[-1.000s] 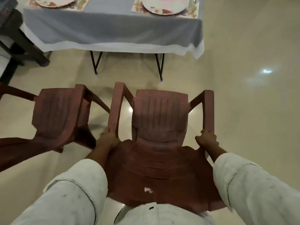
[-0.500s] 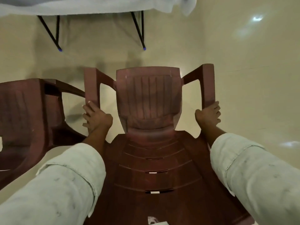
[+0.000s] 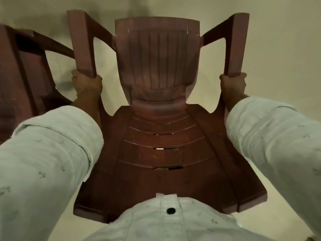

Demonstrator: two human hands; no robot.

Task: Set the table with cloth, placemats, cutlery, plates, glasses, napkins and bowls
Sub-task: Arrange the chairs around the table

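Brown moulded plastic fills the head view: you hold a chair [image 3: 156, 119] by its two armrests, with the seat close against your body and the backrest pointing away from you. Your left hand [image 3: 86, 84] is wrapped around the near end of the left armrest [image 3: 83, 44], with the thumb on the inner side. Your right hand [image 3: 233, 86] grips the near end of the right armrest [image 3: 237, 44] in the same way. So both hands are closed firmly on the chair, one on each side, well apart from each other.

This grip makes sense, I think. The armrests are the widest and strongest handles, and holding both keeps the chair level and stops it from turning. Whether the legs touch the floor [image 3: 278, 49] I cannot tell, because the seat hides them.

A second chair [image 3: 22, 72] of the same colour stands just beside it on your left. Its armrest passes behind your left one, so be careful that they do not catch on each other.

Your pale sleeves [image 3: 48, 153] and shirt front cover the lower part of the view. No table or cutlery is visible now, so the chair seems to be a seating step of the setting.
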